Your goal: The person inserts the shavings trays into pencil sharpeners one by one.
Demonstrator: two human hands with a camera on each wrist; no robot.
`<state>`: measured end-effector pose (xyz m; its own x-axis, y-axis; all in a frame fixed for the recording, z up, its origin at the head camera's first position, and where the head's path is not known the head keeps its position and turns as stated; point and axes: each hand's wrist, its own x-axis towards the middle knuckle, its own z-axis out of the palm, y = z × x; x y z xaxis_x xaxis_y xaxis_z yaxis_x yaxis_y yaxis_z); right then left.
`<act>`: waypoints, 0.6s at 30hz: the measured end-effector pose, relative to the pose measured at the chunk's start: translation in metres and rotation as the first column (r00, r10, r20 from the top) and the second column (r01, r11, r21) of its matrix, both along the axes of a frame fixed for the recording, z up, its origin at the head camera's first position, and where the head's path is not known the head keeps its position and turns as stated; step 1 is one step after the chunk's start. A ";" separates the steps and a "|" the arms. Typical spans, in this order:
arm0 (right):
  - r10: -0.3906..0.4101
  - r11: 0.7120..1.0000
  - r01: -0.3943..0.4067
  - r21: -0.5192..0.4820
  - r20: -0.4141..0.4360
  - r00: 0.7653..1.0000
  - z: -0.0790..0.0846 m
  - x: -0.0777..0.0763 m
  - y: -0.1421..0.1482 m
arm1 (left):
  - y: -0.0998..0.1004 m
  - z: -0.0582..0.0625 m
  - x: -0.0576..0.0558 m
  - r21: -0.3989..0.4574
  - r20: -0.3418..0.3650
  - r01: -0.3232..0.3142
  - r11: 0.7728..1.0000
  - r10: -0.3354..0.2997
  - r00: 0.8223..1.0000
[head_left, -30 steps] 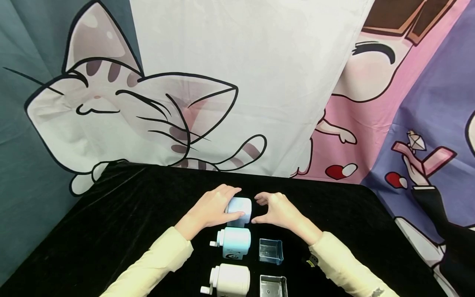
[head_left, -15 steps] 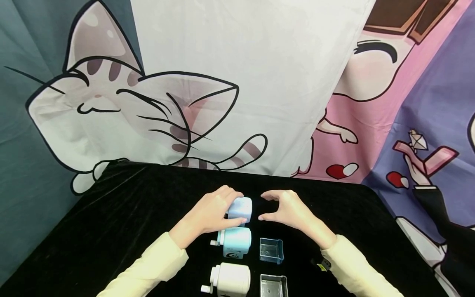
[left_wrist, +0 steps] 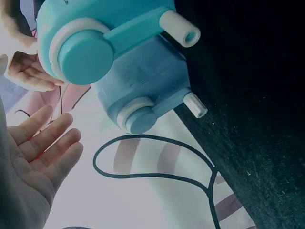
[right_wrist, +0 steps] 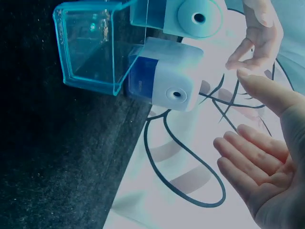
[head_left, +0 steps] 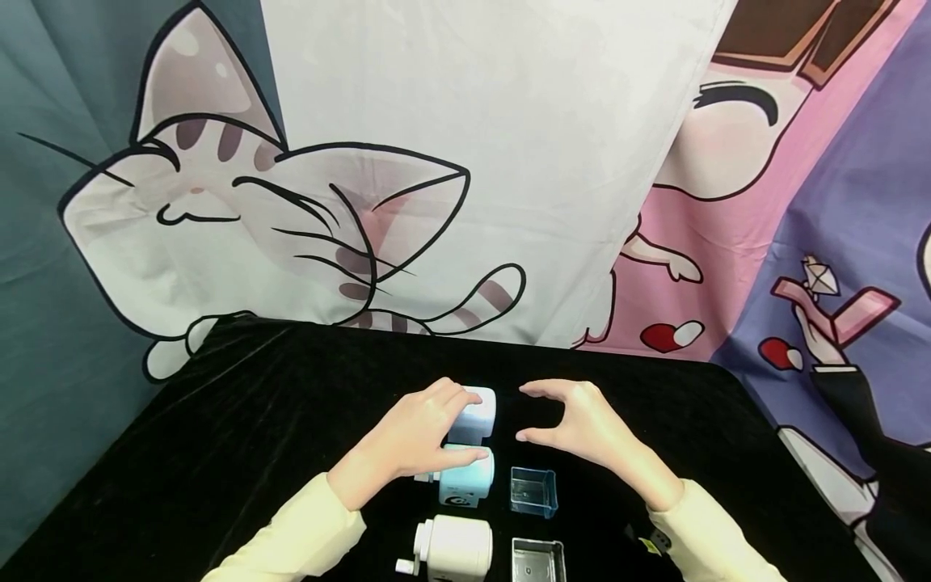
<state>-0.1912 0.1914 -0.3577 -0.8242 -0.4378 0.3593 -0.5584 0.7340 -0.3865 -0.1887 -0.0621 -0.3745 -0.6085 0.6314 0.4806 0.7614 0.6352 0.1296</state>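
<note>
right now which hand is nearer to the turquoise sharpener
Left. Your left hand is above the turquoise sharpener, partly covering it in the head view; your right hand is off to its right.

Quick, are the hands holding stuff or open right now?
Left hand: open, holding nothing.
Right hand: open, holding nothing.

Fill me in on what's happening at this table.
A person's left hand hovers, open, over the blue pencil sharpener and the turquoise pencil sharpener. The right hand, also open and holding nothing, is off to their right. A white pencil sharpener stands nearest the person. Right of the nearer two sit a blue see-through drawer and a clear drawer.
</note>
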 end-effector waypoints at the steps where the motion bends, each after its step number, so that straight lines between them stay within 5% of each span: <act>1: 0.001 1.000 -0.001 -0.002 -0.001 1.000 0.000 0.001 0.001 | 0.000 -0.001 0.001 0.002 0.002 0.002 1.000 -0.002 1.000; 18: 0.017 1.000 -0.017 -0.007 -0.011 1.000 -0.016 0.019 0.010 | -0.003 -0.020 0.013 -0.013 -0.025 0.046 0.999 -0.047 0.999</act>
<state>-0.1726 0.2011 -0.3737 -0.8125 -0.4490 0.3718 -0.5751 0.7216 -0.3854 -0.1755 -0.0646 -0.3948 -0.5663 0.6648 0.4871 0.7931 0.6005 0.1024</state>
